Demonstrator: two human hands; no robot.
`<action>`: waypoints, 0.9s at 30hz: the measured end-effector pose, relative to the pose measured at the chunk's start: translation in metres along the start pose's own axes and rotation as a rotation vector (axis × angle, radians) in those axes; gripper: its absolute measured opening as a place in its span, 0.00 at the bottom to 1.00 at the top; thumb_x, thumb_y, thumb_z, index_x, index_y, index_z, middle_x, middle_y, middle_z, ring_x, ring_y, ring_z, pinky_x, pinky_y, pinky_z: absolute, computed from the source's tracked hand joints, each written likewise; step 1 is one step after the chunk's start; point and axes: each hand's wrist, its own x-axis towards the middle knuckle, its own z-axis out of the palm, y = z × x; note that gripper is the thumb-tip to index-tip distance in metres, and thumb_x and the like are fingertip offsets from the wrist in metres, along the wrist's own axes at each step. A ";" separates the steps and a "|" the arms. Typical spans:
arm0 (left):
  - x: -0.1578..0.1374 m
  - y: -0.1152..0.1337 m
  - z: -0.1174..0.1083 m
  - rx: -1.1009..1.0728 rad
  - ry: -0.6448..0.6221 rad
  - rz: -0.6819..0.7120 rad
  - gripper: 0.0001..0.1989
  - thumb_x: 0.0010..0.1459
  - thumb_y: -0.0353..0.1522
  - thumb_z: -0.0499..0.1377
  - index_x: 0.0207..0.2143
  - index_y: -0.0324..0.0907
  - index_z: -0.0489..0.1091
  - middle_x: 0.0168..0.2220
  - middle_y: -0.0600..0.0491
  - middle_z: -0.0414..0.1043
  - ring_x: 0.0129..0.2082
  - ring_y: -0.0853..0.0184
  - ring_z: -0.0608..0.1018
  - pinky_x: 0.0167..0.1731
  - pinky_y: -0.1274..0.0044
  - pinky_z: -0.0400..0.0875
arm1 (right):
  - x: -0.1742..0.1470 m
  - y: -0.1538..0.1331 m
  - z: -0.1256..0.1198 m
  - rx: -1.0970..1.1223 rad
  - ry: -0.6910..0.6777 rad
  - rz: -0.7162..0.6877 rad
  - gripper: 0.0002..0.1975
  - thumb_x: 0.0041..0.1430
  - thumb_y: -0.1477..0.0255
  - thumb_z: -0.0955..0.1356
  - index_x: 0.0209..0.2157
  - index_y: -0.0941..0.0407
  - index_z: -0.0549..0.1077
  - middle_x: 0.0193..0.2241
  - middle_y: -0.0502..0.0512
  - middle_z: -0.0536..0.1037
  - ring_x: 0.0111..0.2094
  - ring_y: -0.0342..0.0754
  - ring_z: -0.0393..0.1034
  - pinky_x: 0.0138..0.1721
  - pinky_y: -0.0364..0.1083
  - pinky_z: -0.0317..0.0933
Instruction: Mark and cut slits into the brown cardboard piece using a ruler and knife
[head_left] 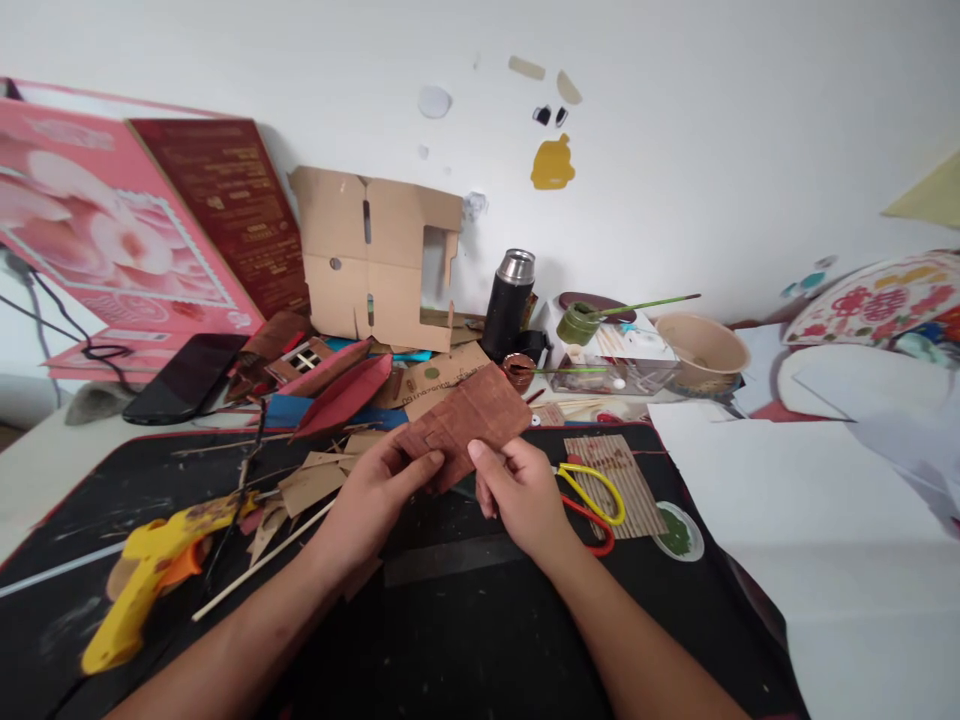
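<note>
A reddish-brown painted piece of cardboard [480, 410] is held tilted above the black mat. My left hand [386, 485] pinches its left end, thumb on top. At its lower right edge, my right hand [517, 490] grips it between thumb and bent fingers. Just right of that hand lie scissors [611, 490] with one yellow and one red handle, partly over a corrugated cardboard piece [637, 490]. Left of my left hand are cardboard scraps [311, 485] and a pale wooden stick [259, 565].
A yellow glue gun [142, 570] lies at left, near a phone [184, 378]. Behind stand a cut cardboard sheet [382, 255], a black thermos [508, 310] and a green paint jar [577, 322]. A dish of green paint [679, 532] sits at right.
</note>
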 end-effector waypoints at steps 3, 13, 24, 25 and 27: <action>0.002 -0.001 0.000 0.030 0.012 0.017 0.17 0.46 0.43 0.75 0.32 0.44 0.76 0.31 0.54 0.78 0.30 0.66 0.75 0.33 0.75 0.69 | -0.002 0.002 0.001 -0.054 0.014 -0.017 0.26 0.65 0.46 0.69 0.26 0.51 0.66 0.13 0.43 0.65 0.14 0.42 0.60 0.18 0.42 0.54; 0.004 -0.008 -0.003 0.080 0.053 0.001 0.16 0.47 0.41 0.73 0.28 0.43 0.72 0.26 0.56 0.74 0.28 0.68 0.74 0.32 0.76 0.67 | -0.005 0.004 0.002 -0.227 0.031 -0.097 0.23 0.69 0.52 0.66 0.25 0.52 0.67 0.12 0.44 0.63 0.14 0.43 0.59 0.19 0.44 0.51; 0.003 -0.005 -0.001 0.006 0.022 -0.025 0.17 0.45 0.42 0.75 0.28 0.41 0.74 0.28 0.54 0.76 0.29 0.67 0.75 0.33 0.75 0.68 | -0.004 0.005 0.003 -0.159 0.025 -0.077 0.21 0.68 0.53 0.67 0.27 0.53 0.68 0.13 0.42 0.63 0.14 0.42 0.59 0.19 0.43 0.52; 0.003 -0.005 -0.001 -0.007 0.022 -0.029 0.17 0.45 0.42 0.75 0.28 0.41 0.74 0.27 0.54 0.76 0.29 0.67 0.75 0.33 0.75 0.68 | -0.004 0.005 0.003 -0.156 0.023 -0.076 0.21 0.68 0.53 0.67 0.27 0.53 0.68 0.13 0.42 0.63 0.14 0.41 0.58 0.18 0.42 0.51; 0.002 -0.004 0.000 -0.035 0.015 -0.037 0.17 0.45 0.42 0.76 0.28 0.41 0.75 0.27 0.54 0.76 0.30 0.67 0.75 0.34 0.75 0.68 | -0.005 0.004 0.004 -0.130 0.024 -0.067 0.21 0.68 0.53 0.68 0.27 0.53 0.68 0.12 0.42 0.63 0.13 0.41 0.58 0.18 0.42 0.51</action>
